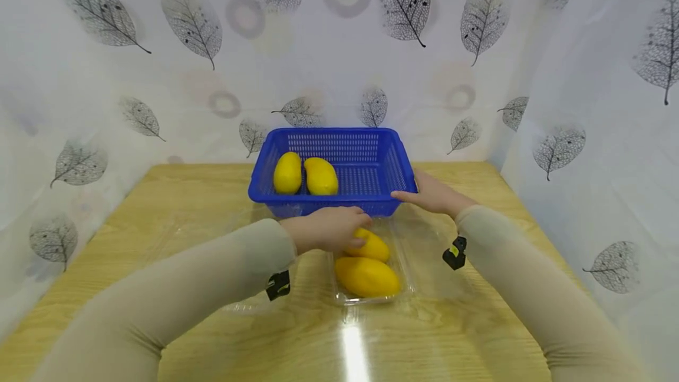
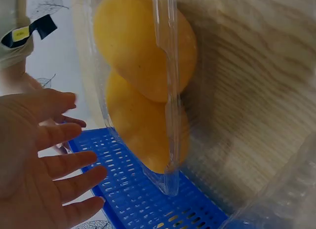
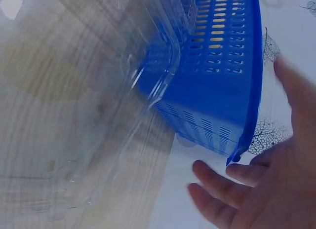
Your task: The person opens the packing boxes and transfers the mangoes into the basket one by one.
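Two yellow mangoes, one nearer (image 1: 368,277) and one farther (image 1: 373,247), lie in a clear plastic box (image 1: 347,299) in front of a blue basket (image 1: 339,198). Over the farther mango reaches my left hand (image 1: 331,227), its fingers extended. The left wrist view shows that hand (image 2: 44,155) beside the box with nothing in its grasp. At the basket's right front corner is my right hand (image 1: 437,192), thumb near the rim. Its fingers look loosely spread in the right wrist view (image 3: 266,184); contact with the basket is unclear.
Inside the basket, on its left side, are two more mangoes, one left (image 1: 287,173) and one right (image 1: 321,176). Faint clear plastic containers lie on the wooden table (image 1: 297,341) to the left and right. A leaf-patterned curtain (image 1: 329,46) stands behind.
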Demonstrator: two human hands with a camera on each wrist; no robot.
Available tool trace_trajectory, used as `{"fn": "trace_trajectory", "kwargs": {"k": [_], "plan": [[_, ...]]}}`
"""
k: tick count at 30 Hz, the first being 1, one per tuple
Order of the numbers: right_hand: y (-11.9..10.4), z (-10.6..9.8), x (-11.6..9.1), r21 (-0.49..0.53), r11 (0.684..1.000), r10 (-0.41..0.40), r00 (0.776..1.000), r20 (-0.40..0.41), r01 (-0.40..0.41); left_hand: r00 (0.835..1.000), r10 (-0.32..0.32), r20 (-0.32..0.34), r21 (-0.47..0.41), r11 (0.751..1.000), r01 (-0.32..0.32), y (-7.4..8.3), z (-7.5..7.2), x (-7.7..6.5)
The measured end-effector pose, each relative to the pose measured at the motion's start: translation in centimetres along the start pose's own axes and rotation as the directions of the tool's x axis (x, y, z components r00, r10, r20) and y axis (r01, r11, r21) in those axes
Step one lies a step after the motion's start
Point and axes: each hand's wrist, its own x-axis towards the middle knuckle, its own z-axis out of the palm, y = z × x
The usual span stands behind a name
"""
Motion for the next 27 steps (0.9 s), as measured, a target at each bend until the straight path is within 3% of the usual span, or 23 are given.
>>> {"fn": "trace_trajectory", "kwargs": {"k": [3,7,10,17,20,27], "plan": [[0.2,0.6,0.6,0.066,0.996,-0.069,0.997,0.045,0.066,1.0,0.012,0.028,0.197,0.98,-0.017,0.2,0.4,0.8],[0.3,0.6,0.9,0.056,0.998,0.012,0.996,0.093,-0.017,0.999,0.025,0.023,0.321,0.947,-0.031,0.1,0.8,1.2],[0.3,0.5,1.2,0.066,0.997,0.02,0.994,0.103,-0.027,0.999,0.037,0.004,0.35,0.936,-0.036,-0.3,1.2,1.5],[-0.6,-0.8,1.3,-0.05,0.984,0.179,0.963,0.199,-0.172,0.999,0.032,0.014,0.321,0.946,-0.035,-1.2,2.0,2.3],[-0.9,-1.1,1.3,-0.05,0.984,0.178,0.963,0.203,-0.171,0.999,0.043,0.004,0.336,0.941,-0.042,-1.3,2.2,2.4],[-1.5,-1.4,1.6,-0.083,0.983,0.179,0.965,0.19,-0.166,0.99,0.141,-0.019,0.379,0.917,-0.124,-0.6,2.5,2.5]]}}
